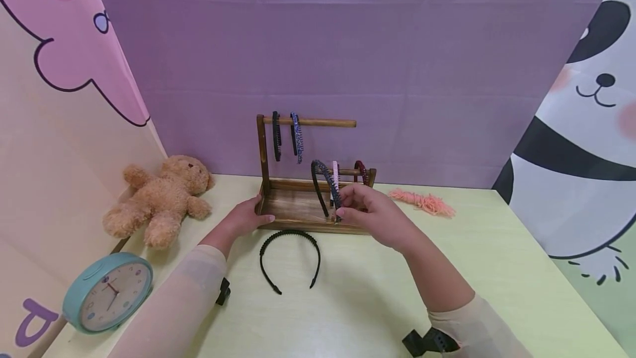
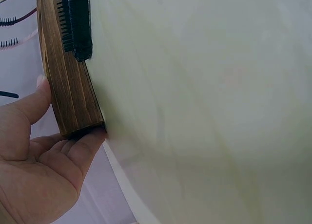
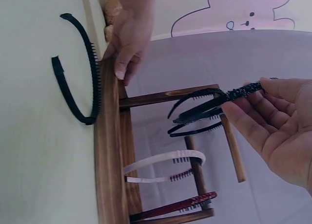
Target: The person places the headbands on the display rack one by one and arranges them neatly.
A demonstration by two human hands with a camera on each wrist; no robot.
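My left hand (image 1: 244, 217) grips the left front corner of a wooden headband rack (image 1: 290, 208); in the left wrist view, thumb and fingers stand around the rack's end. Between the thumb and fingers of my right hand (image 1: 382, 215) is a dark glittery headband (image 3: 243, 91), raised in front of the rack. A black headband (image 1: 290, 232) lies on the table before the rack. From the upper bar hang a black headband (image 1: 276, 137) and a blue sparkly headband (image 1: 298, 140). The lower bar carries a pale pink headband (image 3: 165, 158) and a dark red headband (image 3: 195, 200).
At the left sit a brown teddy bear (image 1: 161, 200) and a teal clock (image 1: 106, 291). A bundle of peach yarn (image 1: 422, 202) lies right of the rack on the pale table (image 1: 367, 303). A purple backdrop (image 1: 397, 59) stands behind.
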